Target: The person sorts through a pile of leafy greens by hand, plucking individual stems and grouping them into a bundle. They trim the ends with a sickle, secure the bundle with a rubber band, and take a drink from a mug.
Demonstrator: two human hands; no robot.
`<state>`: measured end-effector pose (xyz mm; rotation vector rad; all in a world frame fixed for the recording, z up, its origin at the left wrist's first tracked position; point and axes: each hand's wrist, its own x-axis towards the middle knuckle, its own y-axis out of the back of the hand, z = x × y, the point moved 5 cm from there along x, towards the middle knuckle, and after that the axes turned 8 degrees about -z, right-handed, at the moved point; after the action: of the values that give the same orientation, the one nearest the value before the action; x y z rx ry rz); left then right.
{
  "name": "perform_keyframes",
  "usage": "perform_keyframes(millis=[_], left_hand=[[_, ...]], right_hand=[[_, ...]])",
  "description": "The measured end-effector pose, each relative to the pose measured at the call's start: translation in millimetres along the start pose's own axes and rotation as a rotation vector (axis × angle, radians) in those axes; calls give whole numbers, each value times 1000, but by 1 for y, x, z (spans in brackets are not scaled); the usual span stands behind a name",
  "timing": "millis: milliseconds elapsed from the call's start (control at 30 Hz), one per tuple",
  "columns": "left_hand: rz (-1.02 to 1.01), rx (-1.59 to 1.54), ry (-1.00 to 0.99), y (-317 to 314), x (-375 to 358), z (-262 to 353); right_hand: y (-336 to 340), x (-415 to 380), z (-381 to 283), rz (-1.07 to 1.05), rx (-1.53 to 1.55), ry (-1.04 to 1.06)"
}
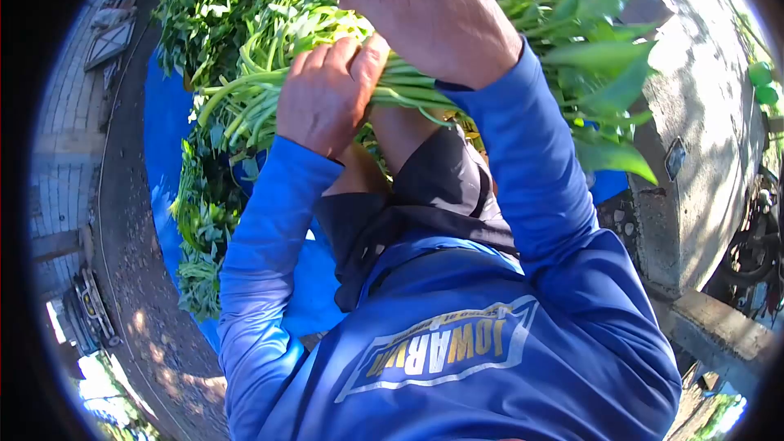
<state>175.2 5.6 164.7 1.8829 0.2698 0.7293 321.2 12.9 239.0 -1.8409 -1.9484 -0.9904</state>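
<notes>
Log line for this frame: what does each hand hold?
left hand: gripping pale green stalks of leafy vegetable bundle | right hand: closed over same bundle | under: blue plastic tarp with more greens

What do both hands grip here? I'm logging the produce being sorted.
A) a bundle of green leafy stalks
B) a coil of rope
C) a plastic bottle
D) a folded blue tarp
A: the left hand and right hand both close around the bundle of green stalks.

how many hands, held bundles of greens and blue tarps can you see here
hands: 2, left hand and right hand, both on the bundle
bundle of green stalks: 1
blue tarp: 1
total: 4
</notes>
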Motion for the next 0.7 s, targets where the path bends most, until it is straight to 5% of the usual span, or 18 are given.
perform_keyframes(millis=[100,167,267,367,567,700], left_hand=[[-51,0,96,5,-60,20],[-75,-3,169,-13,-96,29],[-142,-75,250,-49,-156,53],[-125,-156,395,-45,-169,69],[-371,-560,530,-1,-186,81],[-185,-783,704,26,-189,63]], right_hand=[[-40,-44,22,-259,-434,-182],[-78,-93,29,-171,-559,9],[-117,-148,44,-331,-544,-145],[-121,-167,43,-268,-453,-66],[-110,-175,14,-651,-426,-190],[-106,-184,-1,-717,-435,-218]])
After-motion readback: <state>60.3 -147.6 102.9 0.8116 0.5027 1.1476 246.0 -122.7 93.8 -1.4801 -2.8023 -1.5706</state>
